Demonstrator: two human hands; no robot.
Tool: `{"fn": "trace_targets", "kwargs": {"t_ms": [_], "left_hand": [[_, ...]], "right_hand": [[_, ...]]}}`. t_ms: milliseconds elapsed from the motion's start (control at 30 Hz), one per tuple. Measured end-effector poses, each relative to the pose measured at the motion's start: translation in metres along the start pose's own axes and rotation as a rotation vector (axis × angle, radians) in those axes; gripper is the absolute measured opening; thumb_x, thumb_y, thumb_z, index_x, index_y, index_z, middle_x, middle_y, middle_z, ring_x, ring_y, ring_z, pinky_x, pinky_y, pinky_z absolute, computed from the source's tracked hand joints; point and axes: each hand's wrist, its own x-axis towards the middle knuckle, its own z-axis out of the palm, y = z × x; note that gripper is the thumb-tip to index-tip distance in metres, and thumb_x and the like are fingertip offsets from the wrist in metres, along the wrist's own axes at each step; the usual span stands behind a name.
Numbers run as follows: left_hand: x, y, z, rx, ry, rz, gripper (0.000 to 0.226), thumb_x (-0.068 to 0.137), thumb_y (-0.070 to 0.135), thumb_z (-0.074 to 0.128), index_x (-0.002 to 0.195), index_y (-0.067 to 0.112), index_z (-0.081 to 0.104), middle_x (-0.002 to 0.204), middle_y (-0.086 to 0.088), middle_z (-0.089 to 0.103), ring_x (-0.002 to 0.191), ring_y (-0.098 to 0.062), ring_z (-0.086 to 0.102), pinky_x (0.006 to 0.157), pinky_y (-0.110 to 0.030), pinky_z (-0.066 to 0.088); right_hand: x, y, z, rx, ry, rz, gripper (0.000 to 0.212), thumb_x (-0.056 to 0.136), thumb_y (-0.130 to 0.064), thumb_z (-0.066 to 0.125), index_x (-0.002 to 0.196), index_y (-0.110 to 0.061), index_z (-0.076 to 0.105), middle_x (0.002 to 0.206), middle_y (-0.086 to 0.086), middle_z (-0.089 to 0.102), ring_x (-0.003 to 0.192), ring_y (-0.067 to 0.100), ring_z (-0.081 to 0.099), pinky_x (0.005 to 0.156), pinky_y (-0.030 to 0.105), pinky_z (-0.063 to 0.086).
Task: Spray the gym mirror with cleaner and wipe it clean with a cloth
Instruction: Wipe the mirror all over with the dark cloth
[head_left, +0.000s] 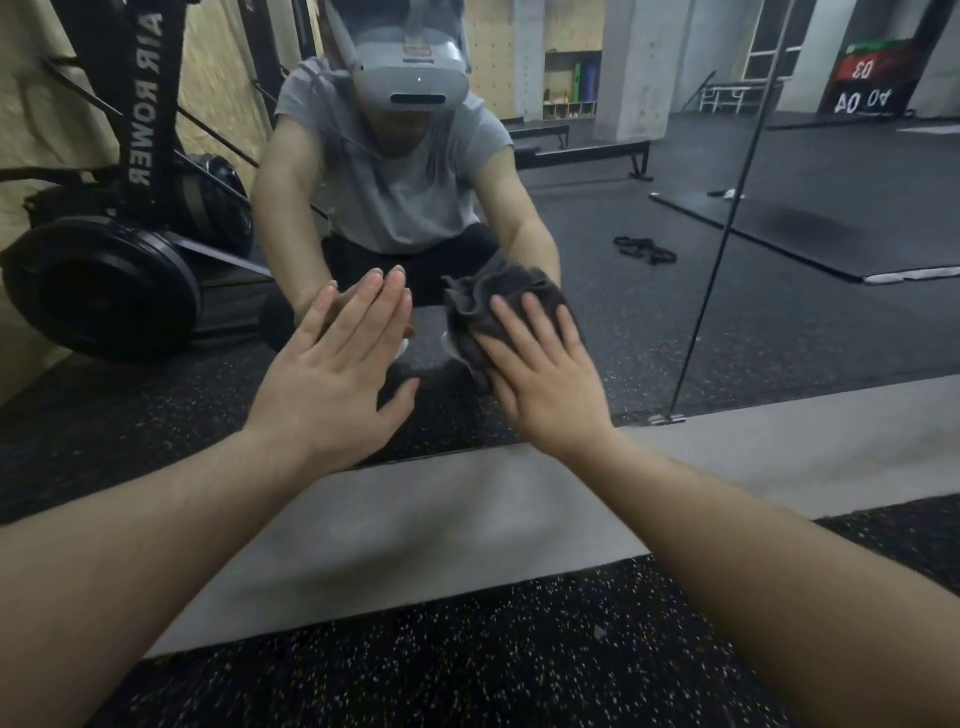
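Dark grey cloth (498, 306); apparently white-speckled black floor (467, 665)

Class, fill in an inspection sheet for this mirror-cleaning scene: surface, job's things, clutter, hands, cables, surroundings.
Surface: mirror, low section being wiped; panel seam on the right.
Job's things: dark grey cloth, bunched against the glass; spray cleaner nothing seen.
Clutter: nothing seen in front of the mirror.
Hands: left hand flat on the glass, fingers straight; right hand presses the cloth with straight fingers.
Cables: nothing seen.
Surroundings: speckled rubber floor, grey strip below the mirror, air rower at the left.
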Motion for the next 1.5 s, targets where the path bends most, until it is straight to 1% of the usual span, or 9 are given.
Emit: {"fn": "trace_targets", "kwargs": {"t_ms": [233,367,467,633,833,967,1167,1333,1500], "left_hand": [[0.0,0.013,0.005,-0.039,0.029,-0.042,0.078,0.097,0.046,0.028,0.159,-0.001,0.022,0.17,-0.014,0.01,0.158,-0.026,0.009,0.127,-0.051,0.013],[-0.013,0.011,0.012,-0.013,0.06,-0.032,0.074,0.1,0.042,0.031,0.159,0.0,0.021,0.17,-0.014,0.011,0.157,-0.026,0.011,0.125,-0.053,0.018],[-0.028,0.011,0.02,-0.038,0.061,-0.025,0.073,0.099,0.042,0.033,0.16,0.002,0.022,0.17,-0.012,0.012,0.157,-0.026,0.013,0.124,-0.054,0.021],[-0.041,0.011,0.028,-0.051,0.056,0.004,0.074,0.099,0.041,0.037,0.159,0.001,0.023,0.169,-0.015,0.013,0.157,-0.026,0.014,0.123,-0.054,0.024],[-0.044,0.019,0.039,-0.038,0.022,0.043,0.074,0.098,0.039,0.036,0.16,0.002,0.021,0.17,-0.014,0.01,0.157,-0.026,0.011,0.125,-0.054,0.019],[-0.036,0.033,0.044,-0.039,0.051,0.05,0.072,0.098,0.039,0.038,0.159,0.003,0.025,0.17,-0.012,0.014,0.157,-0.025,0.014,0.125,-0.053,0.018],[-0.021,0.047,0.047,-0.023,0.098,0.093,0.069,0.099,0.035,0.039,0.159,0.002,0.026,0.169,-0.012,0.016,0.156,-0.024,0.017,0.123,-0.055,0.024],[-0.014,0.048,0.044,-0.009,0.096,0.108,0.069,0.101,0.036,0.035,0.159,0.002,0.025,0.169,-0.012,0.014,0.157,-0.024,0.015,0.124,-0.055,0.02],[-0.019,0.041,0.043,0.007,0.072,0.116,0.069,0.101,0.037,0.032,0.16,0.002,0.022,0.17,-0.013,0.012,0.157,-0.025,0.012,0.124,-0.055,0.02]], "right_hand": [[-0.068,0.083,-0.018,0.037,-0.02,0.761,0.061,0.106,-0.034,0.032,0.164,-0.02,0.017,0.169,0.019,0.012,0.156,0.04,0.007,0.125,0.06,0.008],[-0.049,0.043,-0.002,0.128,0.05,0.897,0.063,0.105,-0.033,0.028,0.162,-0.009,0.019,0.166,0.028,0.015,0.154,0.048,0.008,0.123,0.064,0.013],[-0.039,-0.011,0.018,0.133,0.04,0.728,0.062,0.103,-0.029,0.036,0.161,-0.011,0.021,0.164,0.03,0.018,0.152,0.051,0.01,0.123,0.062,0.005],[-0.031,-0.077,0.039,0.135,-0.098,0.036,0.067,0.09,-0.023,0.054,0.155,-0.024,0.036,0.166,0.009,0.028,0.154,0.033,0.009,0.126,0.048,-0.008],[-0.05,-0.012,0.031,-0.044,-0.197,-0.458,0.061,0.096,-0.021,0.056,0.155,-0.024,0.042,0.165,0.0,0.032,0.153,0.025,0.021,0.128,0.043,-0.002],[-0.081,0.086,0.002,-0.234,-0.272,-0.557,0.065,0.096,-0.021,0.047,0.159,-0.024,0.029,0.167,-0.002,0.017,0.154,0.027,0.018,0.128,0.046,-0.004],[-0.098,0.196,-0.047,-0.323,-0.414,-0.599,0.059,0.097,-0.025,0.039,0.155,-0.023,0.032,0.165,0.001,0.024,0.151,0.031,0.024,0.127,0.051,0.005],[-0.103,0.202,-0.04,-0.311,-0.395,-0.615,0.052,0.1,-0.025,0.039,0.152,-0.022,0.037,0.163,0.003,0.027,0.147,0.033,0.029,0.127,0.051,0.005],[-0.095,0.171,-0.023,-0.257,-0.377,-0.695,0.057,0.1,-0.025,0.037,0.157,-0.023,0.027,0.167,0.001,0.013,0.149,0.032,0.026,0.127,0.048,-0.004]]}}
